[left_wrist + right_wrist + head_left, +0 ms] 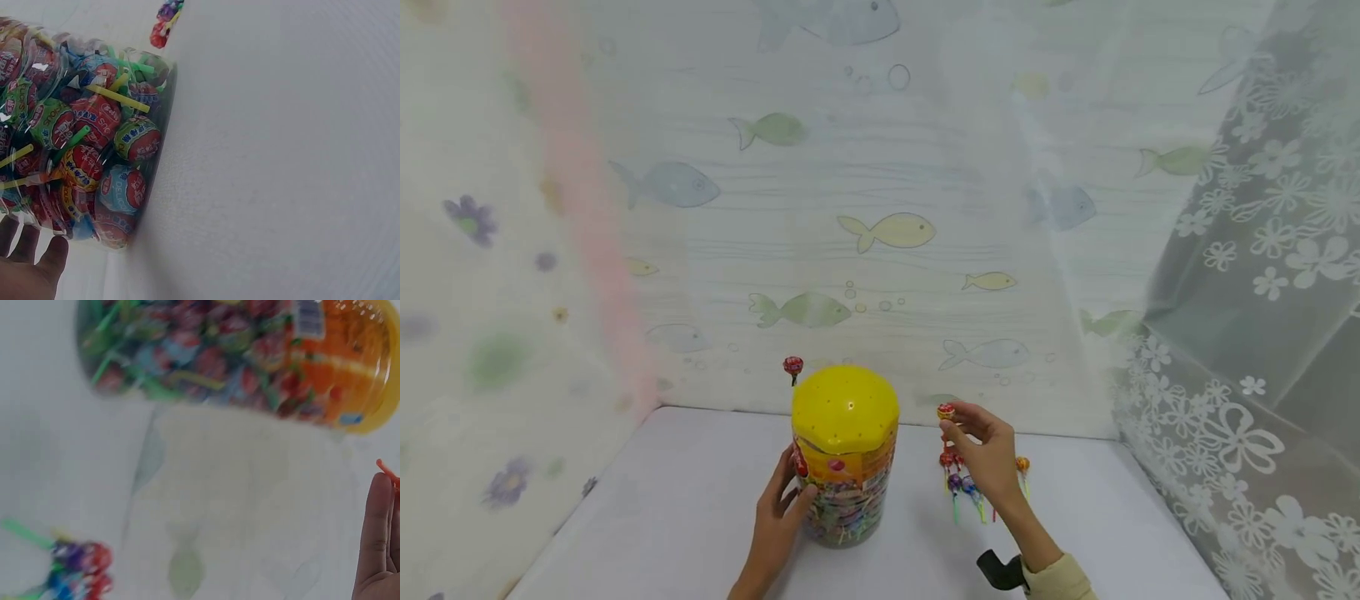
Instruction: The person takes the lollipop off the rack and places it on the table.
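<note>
A large clear candy jar (847,508) with a yellow lid (846,408) stands upright on the table, full of wrapped lollipops. My left hand (784,508) holds its left side, thumb toward the front; its fingertips touch the jar wall in the left wrist view. To the right of the jar, my right hand (988,454) pinches a lollipop (945,412) with a red and yellow wrapper, raised above the table. In the right wrist view an orange stick (382,467) shows beside the fingers. One red lollipop (792,366) sticks up at the lid's left edge.
Several loose lollipops (955,483) lie on the white table (685,500) under and beside my right hand, partly hidden by it. An orange-topped lollipop (1022,465) lies at their right. A fish-printed curtain (887,275) hangs behind the table.
</note>
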Demonstrator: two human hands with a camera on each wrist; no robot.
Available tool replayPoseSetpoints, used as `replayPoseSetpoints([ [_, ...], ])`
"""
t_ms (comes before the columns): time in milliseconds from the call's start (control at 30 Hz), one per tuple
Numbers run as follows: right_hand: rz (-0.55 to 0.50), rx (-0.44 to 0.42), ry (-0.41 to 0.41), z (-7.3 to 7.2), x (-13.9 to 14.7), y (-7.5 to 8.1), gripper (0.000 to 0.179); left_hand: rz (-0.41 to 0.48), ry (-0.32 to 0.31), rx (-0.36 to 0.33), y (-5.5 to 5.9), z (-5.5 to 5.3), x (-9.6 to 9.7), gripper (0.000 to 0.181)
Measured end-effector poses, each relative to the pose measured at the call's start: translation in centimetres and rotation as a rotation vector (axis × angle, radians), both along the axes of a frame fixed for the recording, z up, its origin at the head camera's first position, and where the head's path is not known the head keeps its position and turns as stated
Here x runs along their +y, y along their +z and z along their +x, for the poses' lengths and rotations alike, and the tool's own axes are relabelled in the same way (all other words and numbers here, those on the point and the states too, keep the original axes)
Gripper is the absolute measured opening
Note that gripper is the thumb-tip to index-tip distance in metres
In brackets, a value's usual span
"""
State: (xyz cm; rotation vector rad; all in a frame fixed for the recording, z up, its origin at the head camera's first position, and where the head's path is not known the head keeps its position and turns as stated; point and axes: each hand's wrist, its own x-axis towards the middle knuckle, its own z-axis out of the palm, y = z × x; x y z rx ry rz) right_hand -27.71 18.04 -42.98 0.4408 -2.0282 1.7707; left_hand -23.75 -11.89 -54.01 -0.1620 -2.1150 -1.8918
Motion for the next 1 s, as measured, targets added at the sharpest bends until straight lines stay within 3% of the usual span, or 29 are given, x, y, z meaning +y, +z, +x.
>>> replayPoseSetpoints([
  [333,0.033,-0.21,-0.184,-0.3,8.0,-5.5,0.031,0.012,-0.003,-0.005,0.0,0.0,0.1,0.072],
  [500,0.099,-0.352,-0.248,-0.4,11.2,-7.4,0.037,0.012,0.003,-0.016,0.1,0.0,0.1,0.073],
  [667,0.204,-0.458,-0.275,-0.9,13.3,-8.5,0.039,0.012,0.01,-0.014,0.1,0.1,0.1,0.072],
  [1000,0.409,-0.527,-0.301,-2.4,14.8,-10.9,0.03,0.02,0.013,-0.023,0.0,0.0,0.0,0.071],
])
